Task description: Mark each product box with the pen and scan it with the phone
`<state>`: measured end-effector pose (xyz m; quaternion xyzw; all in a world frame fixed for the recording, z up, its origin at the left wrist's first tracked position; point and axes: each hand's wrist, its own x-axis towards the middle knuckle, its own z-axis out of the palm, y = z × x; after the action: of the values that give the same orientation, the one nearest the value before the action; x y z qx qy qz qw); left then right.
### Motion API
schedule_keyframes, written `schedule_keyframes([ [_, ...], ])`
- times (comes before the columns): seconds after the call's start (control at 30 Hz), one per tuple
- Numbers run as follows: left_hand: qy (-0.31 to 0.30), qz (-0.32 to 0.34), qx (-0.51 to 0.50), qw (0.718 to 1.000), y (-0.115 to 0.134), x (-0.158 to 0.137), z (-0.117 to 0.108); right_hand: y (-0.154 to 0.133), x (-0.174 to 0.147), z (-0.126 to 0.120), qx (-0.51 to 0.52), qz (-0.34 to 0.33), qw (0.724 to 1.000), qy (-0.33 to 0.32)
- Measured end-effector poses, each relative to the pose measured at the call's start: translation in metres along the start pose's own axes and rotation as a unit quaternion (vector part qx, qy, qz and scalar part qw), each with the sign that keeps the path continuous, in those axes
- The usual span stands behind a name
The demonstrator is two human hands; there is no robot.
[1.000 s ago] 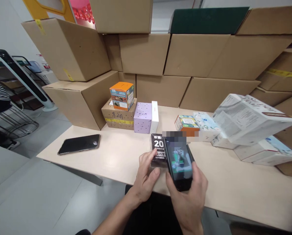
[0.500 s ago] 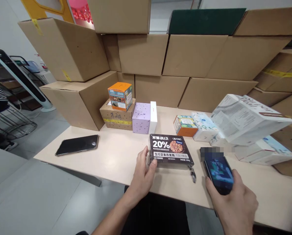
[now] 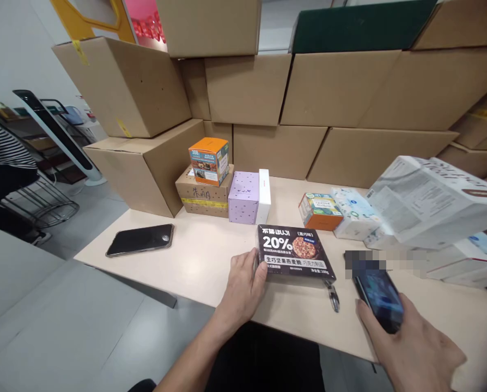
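To your left, a dark-screened phone lies on the desk | ahead of you, an orange box sits on a taped carton beside a purple box | behind them you face stacked cardboard boxes

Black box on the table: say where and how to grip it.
Probably near its left end, from the left, thumb on the near side, fingers on the far one: the box lies flat, the left hand is at that end, and the pen lies by the near right corner.
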<state>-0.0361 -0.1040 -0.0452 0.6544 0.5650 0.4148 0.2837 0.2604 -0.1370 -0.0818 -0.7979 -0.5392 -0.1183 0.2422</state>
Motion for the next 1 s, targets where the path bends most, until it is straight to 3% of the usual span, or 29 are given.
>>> schedule_keyframes([
  [0.2,-0.01,0.017,0.016,1.0,0.001,0.001,0.0,-0.02,0.0,-0.016,0.048,-0.038,0.997,0.049],
  [0.43,-0.018,0.029,0.023,0.999,0.005,0.001,-0.003,-0.073,0.007,-0.008,0.193,-0.084,0.978,-0.009],
  [0.57,-0.025,0.03,-0.001,0.999,0.005,-0.002,-0.007,-0.094,-0.001,-0.004,0.267,-0.054,0.962,-0.023],
  [0.67,-0.023,0.033,-0.068,0.997,0.001,-0.005,-0.01,-0.102,-0.011,-0.005,0.349,0.01,0.936,-0.043],
  [0.77,0.007,0.019,-0.198,0.98,-0.006,-0.005,-0.011,-0.11,-0.021,-0.005,0.429,0.062,0.897,-0.083],
  [0.87,0.066,-0.006,-0.312,0.948,-0.013,-0.002,-0.014,-0.114,-0.028,-0.004,0.48,0.073,0.863,-0.139],
  [1.0,0.094,-0.055,-0.353,0.929,-0.02,0.003,-0.02,-0.109,-0.024,-0.009,0.505,0.062,0.834,-0.215],
])
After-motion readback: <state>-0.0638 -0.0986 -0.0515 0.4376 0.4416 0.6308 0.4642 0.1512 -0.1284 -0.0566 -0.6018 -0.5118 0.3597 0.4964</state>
